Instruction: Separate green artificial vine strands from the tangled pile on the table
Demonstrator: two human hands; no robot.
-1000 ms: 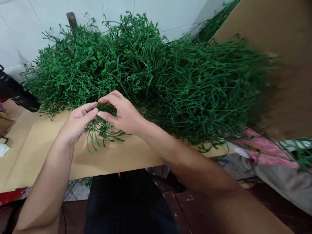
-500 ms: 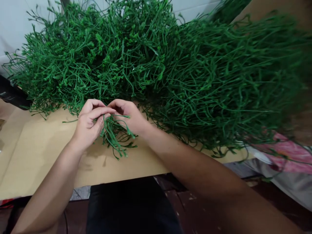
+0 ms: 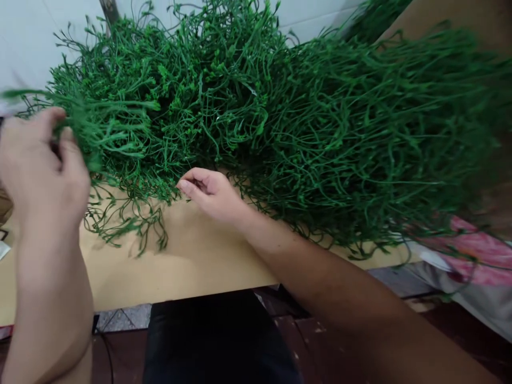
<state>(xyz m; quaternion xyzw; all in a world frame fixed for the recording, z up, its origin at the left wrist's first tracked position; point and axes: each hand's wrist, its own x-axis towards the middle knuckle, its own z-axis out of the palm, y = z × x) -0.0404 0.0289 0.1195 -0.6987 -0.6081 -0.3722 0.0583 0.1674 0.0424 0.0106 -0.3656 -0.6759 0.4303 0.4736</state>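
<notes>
At the left edge my left hand (image 3: 44, 160), smeared by motion, is closed round a blurred bunch of green artificial stems (image 3: 108, 125). The bunch spreads rightward in front of the big heap of green plastic stems (image 3: 224, 96). My right hand (image 3: 214, 194) stays at the front edge of the heap, thumb and fingertips pressed together. What it pinches, if anything, is too small to make out. Between the hands, a few loose green stems (image 3: 136, 221) lie on the tan board.
The tan tabletop board (image 3: 192, 261) runs along the front, with a white tiled wall (image 3: 316, 16) behind. Stems fill the back and right side. Pink fabric (image 3: 480, 250) lies at the right. A black seat-like surface (image 3: 216, 341) is below the table edge.
My left hand has left the right one and swung up and left with stems. The small bunch between my hands is gone from there. My right hand has barely moved.
</notes>
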